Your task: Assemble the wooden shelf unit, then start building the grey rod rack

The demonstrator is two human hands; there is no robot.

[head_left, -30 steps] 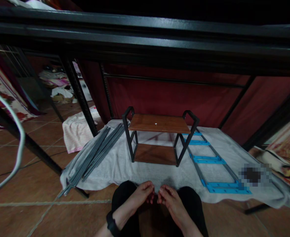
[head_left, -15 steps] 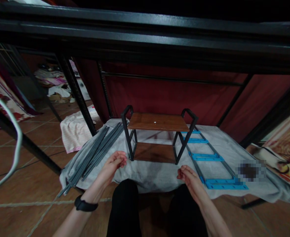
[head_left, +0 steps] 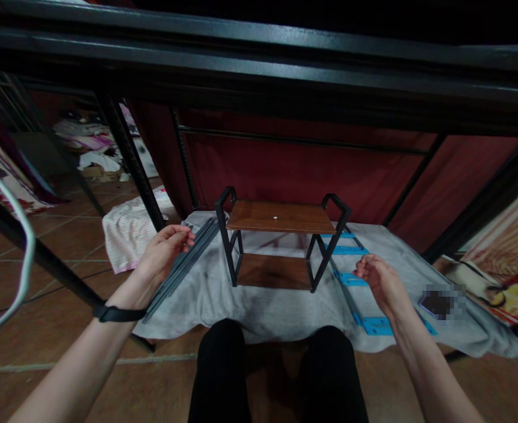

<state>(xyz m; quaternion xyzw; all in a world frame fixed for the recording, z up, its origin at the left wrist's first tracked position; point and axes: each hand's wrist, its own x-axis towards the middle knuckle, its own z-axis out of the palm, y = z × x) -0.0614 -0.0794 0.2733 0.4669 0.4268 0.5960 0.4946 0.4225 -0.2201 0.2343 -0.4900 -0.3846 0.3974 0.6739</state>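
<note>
Seated on the tiled floor [head_left: 64, 376], we hold both hands up and well apart, one on each side of a small two-tier shelf [head_left: 280, 244] that stands upright on a grey cloth [head_left: 259, 299] straight ahead of us. Our left hand [head_left: 164, 252], with a dark band [head_left: 117, 314] on its wrist, hovers with loosely curled fingers over a bundle of grey metal bars [head_left: 183, 264] lying on the cloth; from this dim view we cannot tell for sure whether the fingertips touch the bars or hang just above them, and nothing seems to be gripped. Our right hand [head_left: 380, 282] is likewise half curled and empty, raised over a grey frame with blue cross-pieces [head_left: 356, 276] that lies flat on the cloth just right of the shelf. The shelf sits between the two hands and a little beyond them, its wooden top board carrying a small white speck, its black metal end frames rising into looped handles at either side. Beyond the left hand a pale striped cloth [head_left: 126, 232] lies bunched by a black post [head_left: 130, 158]. Our dark trouser knees [head_left: 276, 376] fill the space below the hands, and a heavy black beam [head_left: 259, 64] crosses overhead, with red fabric [head_left: 294, 170] behind the shelf
</note>
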